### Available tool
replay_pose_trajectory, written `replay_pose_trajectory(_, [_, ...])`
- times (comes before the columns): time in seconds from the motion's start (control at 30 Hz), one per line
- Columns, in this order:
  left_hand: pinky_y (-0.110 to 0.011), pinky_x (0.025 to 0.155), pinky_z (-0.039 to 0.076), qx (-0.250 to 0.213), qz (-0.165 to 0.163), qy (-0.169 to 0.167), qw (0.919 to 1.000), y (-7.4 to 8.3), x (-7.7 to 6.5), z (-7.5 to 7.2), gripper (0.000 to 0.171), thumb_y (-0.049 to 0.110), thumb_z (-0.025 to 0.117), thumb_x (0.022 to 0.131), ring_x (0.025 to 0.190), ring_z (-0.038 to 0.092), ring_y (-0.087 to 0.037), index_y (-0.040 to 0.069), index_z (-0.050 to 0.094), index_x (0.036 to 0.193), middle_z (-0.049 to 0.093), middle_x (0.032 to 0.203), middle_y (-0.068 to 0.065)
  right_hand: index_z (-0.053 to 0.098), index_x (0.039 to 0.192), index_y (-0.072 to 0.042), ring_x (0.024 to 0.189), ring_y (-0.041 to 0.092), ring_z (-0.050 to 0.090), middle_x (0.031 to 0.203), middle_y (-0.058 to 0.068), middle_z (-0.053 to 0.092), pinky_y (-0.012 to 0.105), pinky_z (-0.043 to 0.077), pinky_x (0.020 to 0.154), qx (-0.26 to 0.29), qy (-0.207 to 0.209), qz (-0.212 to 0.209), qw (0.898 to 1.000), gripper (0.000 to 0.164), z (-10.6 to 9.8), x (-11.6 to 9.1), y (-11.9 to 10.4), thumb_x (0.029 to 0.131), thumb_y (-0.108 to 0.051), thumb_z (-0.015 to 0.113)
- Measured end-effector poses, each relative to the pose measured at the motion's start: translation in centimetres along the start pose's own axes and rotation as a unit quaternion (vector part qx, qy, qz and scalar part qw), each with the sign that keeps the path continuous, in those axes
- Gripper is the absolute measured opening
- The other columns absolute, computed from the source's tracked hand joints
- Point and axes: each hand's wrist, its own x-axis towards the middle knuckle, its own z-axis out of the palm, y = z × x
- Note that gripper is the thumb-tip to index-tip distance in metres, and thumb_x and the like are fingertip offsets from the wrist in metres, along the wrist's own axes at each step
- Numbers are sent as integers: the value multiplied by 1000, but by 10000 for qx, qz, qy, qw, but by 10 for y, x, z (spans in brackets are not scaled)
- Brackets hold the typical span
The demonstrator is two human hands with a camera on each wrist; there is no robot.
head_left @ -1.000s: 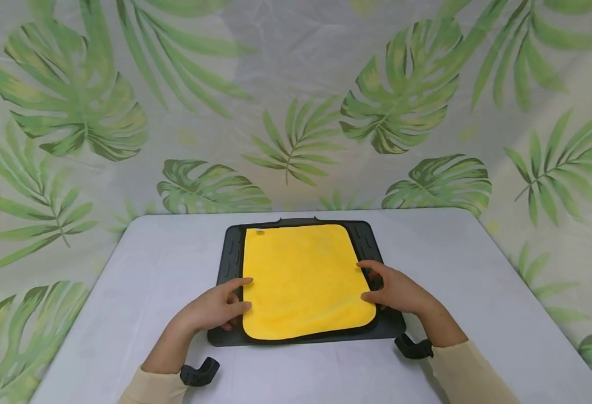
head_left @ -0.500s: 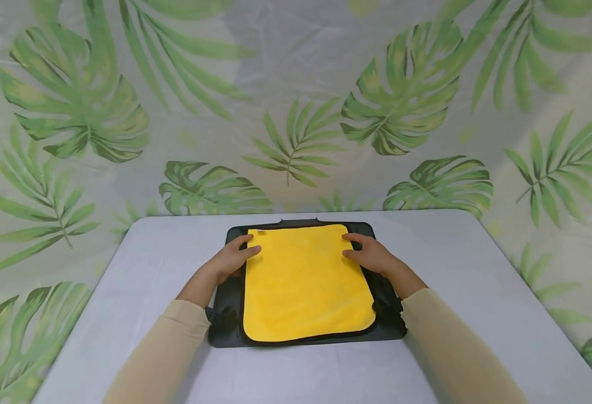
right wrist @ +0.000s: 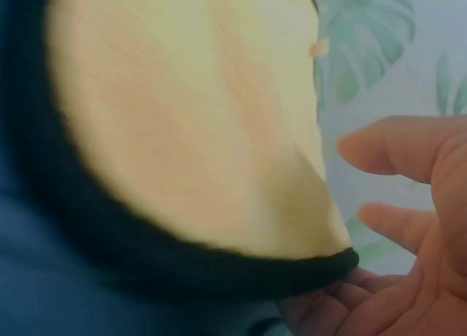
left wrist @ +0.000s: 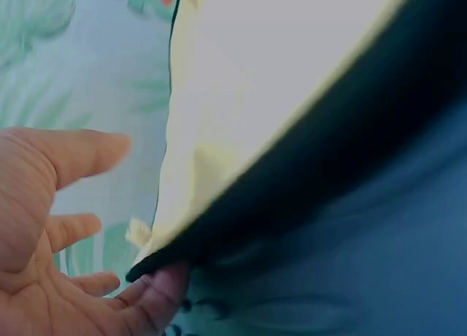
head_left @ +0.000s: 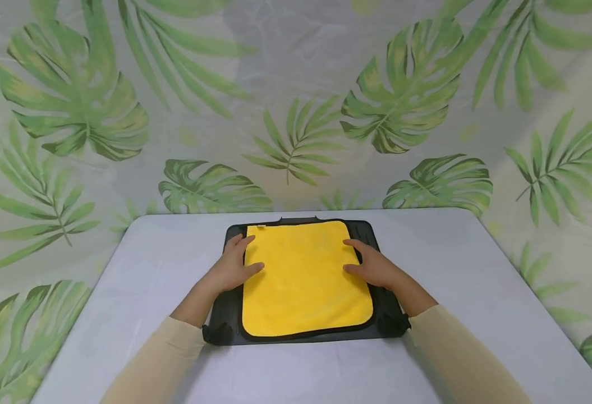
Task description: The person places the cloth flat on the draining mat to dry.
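A yellow cloth (head_left: 306,280) with a dark edge lies spread over a black tray or board (head_left: 230,308). My left hand (head_left: 231,269) is at the cloth's far left side, thumb and fingers spread apart. The left wrist view shows fingertips (left wrist: 168,285) tucked beneath the dark edge, the thumb clear of the cloth. Opposite, my right hand (head_left: 373,268) is at the far right side with thumb and index finger apart. Some of its fingers (right wrist: 321,310) sit under the rounded corner in the right wrist view. A small pale tag (head_left: 261,226) shows near the far left corner.
The tray rests on a white-covered table (head_left: 452,252), near its far edge. Behind hangs a leaf-patterned curtain (head_left: 296,101). A dark wrist mount (head_left: 217,335) is strapped at the left wrist, another (head_left: 394,324) at the right.
Both hands have moved from the cloth's near half up to its far half, then slightly back toward the person. Their fingers have spread wider. The cloth has shifted slightly upward in view.
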Motion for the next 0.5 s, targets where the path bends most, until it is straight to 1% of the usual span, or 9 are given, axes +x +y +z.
replay_pose_trajectory(0.07, [-64, 120, 31, 60, 89, -21, 9999, 0, -15, 5, 80, 25, 71, 96, 154, 23, -47, 8, 28, 161, 13, 167, -27, 35, 158, -12, 136, 39, 48, 163, 23, 35, 55, 46, 109, -30, -105, -38, 9999, 68, 3, -16, -1, 99, -24, 66])
replay_pose_trajectory(0.13, [-62, 118, 35, 26, 121, -67, 9999, -2, -31, 9, 80, 20, 74, 93, 152, 29, -45, 9, 31, 160, 18, 166, -25, 39, 156, -12, 125, 34, 55, 160, 23, 40, 48, 50, 101, -81, -222, -49, 9997, 66, 6, -31, -2, 97, -21, 67])
replay_pose_trajectory(0.2, [-55, 108, 49, -127, 39, -189, 9997, -4, -45, 12, 81, 15, 75, 91, 134, 50, -41, 14, 33, 160, 18, 167, -22, 41, 155, -15, 108, 27, 60, 153, 21, 48, 41, 53, 88, -82, -348, 32, 9994, 66, 11, -46, 0, 95, -18, 68])
replay_pose_trajectory(0.27, [-45, 91, 58, -418, -47, -413, 9983, -7, -57, 13, 84, 9, 76, 89, 106, 63, -34, 19, 34, 160, 11, 169, -19, 42, 154, -17, 89, 24, 64, 146, 20, 54, 37, 54, 76, 57, -535, 143, 9984, 66, 13, -59, 1, 93, -14, 68])
replay_pose_trajectory(0.3, [-40, 81, 59, -572, -82, -534, 9969, -8, -62, 14, 86, 6, 76, 88, 92, 63, -29, 22, 34, 160, 7, 170, -17, 43, 154, -18, 81, 22, 65, 138, 18, 59, 35, 55, 71, 98, -599, 210, 9979, 67, 14, -64, 2, 93, -12, 68])
replay_pose_trajectory(0.37, [-31, 65, 56, -885, -173, -727, 9933, -9, -70, 13, 89, 1, 76, 86, 69, 55, -21, 26, 34, 160, 0, 171, -14, 43, 154, -20, 66, 21, 64, 119, 14, 66, 35, 55, 62, 215, -684, 355, 9968, 67, 14, -75, 3, 92, -11, 69])
replay_pose_trajectory(0.4, [-29, 63, 56, -979, -194, -785, 9919, -9, -73, 13, 90, -1, 76, 85, 67, 55, -19, 27, 34, 160, -1, 171, -14, 43, 154, -21, 59, 22, 63, 107, 12, 68, 35, 55, 58, 274, -724, 426, 9961, 68, 14, -79, 4, 93, -10, 70])
replay_pose_trajectory(0.47, [-28, 63, 56, -976, -226, -789, 9918, -9, -78, 11, 90, -3, 75, 85, 67, 56, -18, 27, 35, 160, -3, 172, -15, 43, 154, -20, 56, 20, 61, 89, 8, 67, 34, 53, 55, 109, -698, 458, 9964, 68, 14, -85, 5, 93, -12, 71])
replay_pose_trajectory(0.5, [-28, 63, 55, -903, -235, -737, 9929, -9, -79, 10, 89, -2, 74, 85, 69, 56, -18, 26, 35, 160, -2, 172, -15, 43, 154, -20, 55, 19, 60, 78, 7, 64, 34, 53, 55, -42, -661, 465, 9967, 68, 15, -87, 5, 93, -14, 72])
